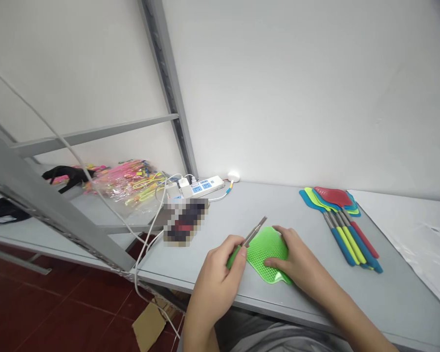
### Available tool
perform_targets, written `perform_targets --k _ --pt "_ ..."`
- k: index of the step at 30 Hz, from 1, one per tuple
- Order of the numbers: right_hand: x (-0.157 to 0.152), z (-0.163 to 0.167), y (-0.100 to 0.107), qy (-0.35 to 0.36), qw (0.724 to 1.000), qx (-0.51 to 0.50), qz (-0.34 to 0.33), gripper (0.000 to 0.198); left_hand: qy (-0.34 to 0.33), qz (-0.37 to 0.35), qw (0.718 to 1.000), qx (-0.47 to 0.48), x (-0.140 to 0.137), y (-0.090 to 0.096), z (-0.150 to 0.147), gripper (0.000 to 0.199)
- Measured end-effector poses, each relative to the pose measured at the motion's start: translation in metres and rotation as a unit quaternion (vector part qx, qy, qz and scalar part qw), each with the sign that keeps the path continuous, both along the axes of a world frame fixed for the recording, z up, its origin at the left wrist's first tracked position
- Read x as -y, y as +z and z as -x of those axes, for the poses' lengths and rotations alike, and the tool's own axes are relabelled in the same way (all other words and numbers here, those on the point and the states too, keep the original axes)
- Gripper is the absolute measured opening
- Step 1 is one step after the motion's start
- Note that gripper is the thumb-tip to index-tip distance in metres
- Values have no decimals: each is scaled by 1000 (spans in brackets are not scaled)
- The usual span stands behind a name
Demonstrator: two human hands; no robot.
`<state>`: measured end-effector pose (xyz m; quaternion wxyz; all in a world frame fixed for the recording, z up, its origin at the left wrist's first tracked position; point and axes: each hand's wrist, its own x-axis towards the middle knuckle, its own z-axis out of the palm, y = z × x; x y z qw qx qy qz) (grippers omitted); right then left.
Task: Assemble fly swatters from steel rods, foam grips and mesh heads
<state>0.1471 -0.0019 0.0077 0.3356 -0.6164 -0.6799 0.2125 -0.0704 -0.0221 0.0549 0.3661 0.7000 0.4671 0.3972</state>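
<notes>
Grasped a smooth green handle (233, 257) with a slim silver metal rod (255, 231) in the left hand (218, 274), closed firmly around it, pointing the rod up and away to the right. Grasped a bright green plastic mesh paddle (266, 252) by its right side in the right hand (295, 254), pressing the thumb over the mesh. Had this paddle just right of the left hand, above the gray tabletop (275, 200); could not tell contact from a narrow gap between rod and paddle. Saw, to the right of both hands, stacked blue, lime-yellow and red fly swatters (344, 232), then a white sheet (396, 227). Saw, beyond the left hand and leftward, a white power strip with blue sockets (207, 187) and, nearer, a dark pixelated item (186, 222), too obscured to name.
</notes>
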Motion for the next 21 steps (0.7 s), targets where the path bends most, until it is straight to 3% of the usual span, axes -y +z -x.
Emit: perform_targets --k 2,4,7,10,13,16,21 --pt "18 -19 2 -58 992 -111 5 46 -30 1 1000 -8 1 -2 -9 23" --pt "35 -38 9 -122 960 -250 -10 33 -60 2 998 -13 0 -7 -22 23" --pt "52 -59 18 -230 861 -448 -71 22 -99 5 994 -36 -3 -18 -49 24" --pt "57 -71 21 -281 761 -573 -118 17 -113 -33 990 -78 -9 -31 -75 19" --pt "53 -72 17 -294 695 -631 -177 25 -126 -104 978 -129 -16 -44 -89 24" --pt "47 -67 10 -288 688 -625 -232 26 -137 -137 965 -175 -23 -50 -93 29" --pt "49 -62 0 -279 707 -617 -204 23 -150 -188 950 -202 -23 -52 -97 30"
